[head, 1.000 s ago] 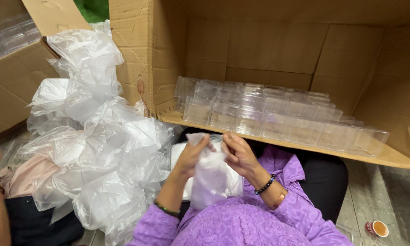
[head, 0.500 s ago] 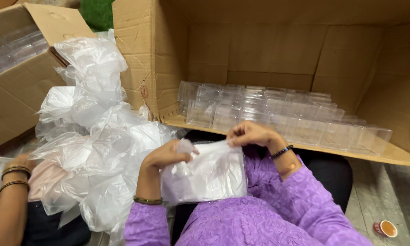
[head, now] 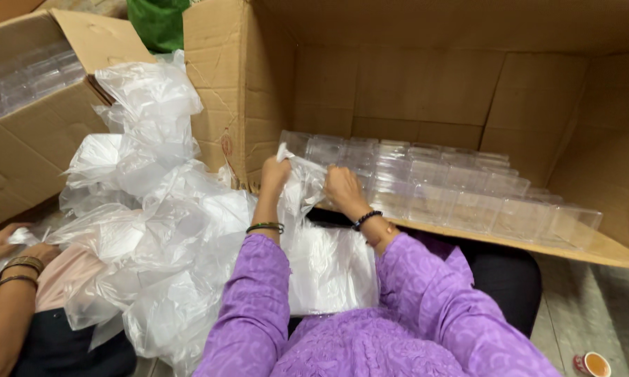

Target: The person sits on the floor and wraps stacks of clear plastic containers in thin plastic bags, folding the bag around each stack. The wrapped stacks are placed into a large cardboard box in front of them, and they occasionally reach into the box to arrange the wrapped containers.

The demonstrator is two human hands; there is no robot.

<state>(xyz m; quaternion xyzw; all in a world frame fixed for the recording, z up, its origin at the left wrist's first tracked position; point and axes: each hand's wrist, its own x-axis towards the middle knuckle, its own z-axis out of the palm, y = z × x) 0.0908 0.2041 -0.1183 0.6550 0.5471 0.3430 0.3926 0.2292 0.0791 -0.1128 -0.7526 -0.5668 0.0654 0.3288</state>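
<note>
My left hand (head: 274, 176) and right hand (head: 342, 190) each pinch the top edge of the clear plastic bag (head: 328, 265), which hangs lengthwise below them toward my lap.

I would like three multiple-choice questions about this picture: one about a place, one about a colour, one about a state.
1. Where do the clear plastic containers stand?
A. inside the big cardboard box
B. on the person's lap
C. on the floor tiles

2. What colour are the person's sleeves?
A. green
B. purple
C. white

3. How is the clear plastic bag held?
A. by no hand
B. by the right hand alone
C. by the left hand and the right hand

Answers: 1 A, rows stand on the box floor; 2 B, both sleeves are purple; 3 C, both hands grip its top.
</note>
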